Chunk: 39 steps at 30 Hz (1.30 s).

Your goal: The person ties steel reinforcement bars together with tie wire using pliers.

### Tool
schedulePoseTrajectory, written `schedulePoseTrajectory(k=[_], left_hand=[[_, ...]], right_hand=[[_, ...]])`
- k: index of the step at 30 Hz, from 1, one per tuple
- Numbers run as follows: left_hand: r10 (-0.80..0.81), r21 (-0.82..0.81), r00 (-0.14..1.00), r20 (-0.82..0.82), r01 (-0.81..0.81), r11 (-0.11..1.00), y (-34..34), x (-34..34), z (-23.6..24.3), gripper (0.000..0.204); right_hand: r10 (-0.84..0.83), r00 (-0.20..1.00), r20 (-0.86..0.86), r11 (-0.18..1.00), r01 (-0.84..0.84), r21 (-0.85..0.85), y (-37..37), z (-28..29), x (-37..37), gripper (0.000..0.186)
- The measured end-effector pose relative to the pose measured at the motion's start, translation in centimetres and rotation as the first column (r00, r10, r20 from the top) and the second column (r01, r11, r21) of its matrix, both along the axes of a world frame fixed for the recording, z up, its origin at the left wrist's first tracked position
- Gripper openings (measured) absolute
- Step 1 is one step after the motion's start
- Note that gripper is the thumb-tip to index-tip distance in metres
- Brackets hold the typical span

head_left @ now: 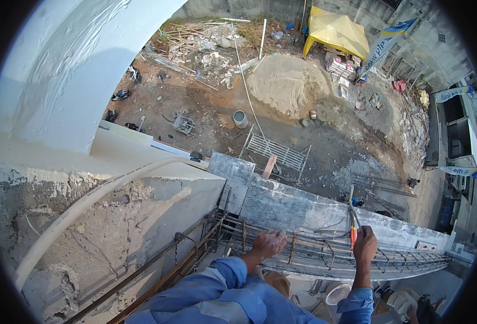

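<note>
My left hand (271, 243) is curled just above the steel rebar cage (292, 251). Whatever its fingers may hold is hidden. Farther right, my right hand (365, 245) is closed around a slim grey metal rod (356, 216), which slants up and left from the fist. Right beside the rod, a tool with an orange handle (353, 237) stands in front of the board; I cannot tell whether the two are joined. Grey formwork boards (281, 205) run along the far side of the cage.
A thick pale hose (95, 201) arches over the rough concrete wall (87, 232) at left. Beyond the boards the ground drops far below, with a sand heap (284, 83), a wheelbarrow (184, 125) and a yellow canopy (337, 31). A white bucket (338, 294) is at lower right.
</note>
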<state>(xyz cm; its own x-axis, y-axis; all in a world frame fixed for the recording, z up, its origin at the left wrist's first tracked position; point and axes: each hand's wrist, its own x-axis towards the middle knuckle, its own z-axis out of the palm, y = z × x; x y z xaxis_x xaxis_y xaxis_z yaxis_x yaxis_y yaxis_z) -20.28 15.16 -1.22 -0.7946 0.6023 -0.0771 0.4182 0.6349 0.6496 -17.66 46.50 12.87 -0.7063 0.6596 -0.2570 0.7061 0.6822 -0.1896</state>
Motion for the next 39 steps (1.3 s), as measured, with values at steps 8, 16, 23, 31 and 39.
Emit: schedulePoseTrajectory(k=[8, 16, 23, 31, 39], left_hand=[[0.050, 0.017, 0.998, -0.048, -0.049, 0.999, 0.4, -0.2, 0.4, 0.021], [0.045, -0.078, 0.999, -0.013, -0.046, 0.996, 0.8, -0.5, 1.3, 0.020], [0.108, -0.086, 0.988, -0.106, -0.117, 0.989, 1.1, 0.0, 1.2, 0.026], [0.102, -0.236, 0.989, -0.107, -0.125, 0.964, 1.0, 0.3, -0.1, 0.036], [0.080, -0.326, 0.992, -0.097, -0.107, 0.939, 1.9, -0.8, 0.9, 0.040]], right_hand=[[-0.437, 0.885, -0.164, 0.761, 0.266, -0.592, -12.4, -3.0, 18.5, 0.042], [-0.636, 0.769, -0.061, 0.699, 0.540, -0.470, -12.6, -1.0, 30.2, 0.048], [-0.874, 0.483, 0.039, 0.283, 0.574, -0.768, -10.0, 0.0, 33.6, 0.047], [-0.791, 0.610, 0.055, 0.325, 0.494, -0.806, -7.3, 0.5, 35.8, 0.046], [-0.806, 0.583, -0.102, 0.481, 0.547, -0.685, -5.0, -2.1, 39.6, 0.031]])
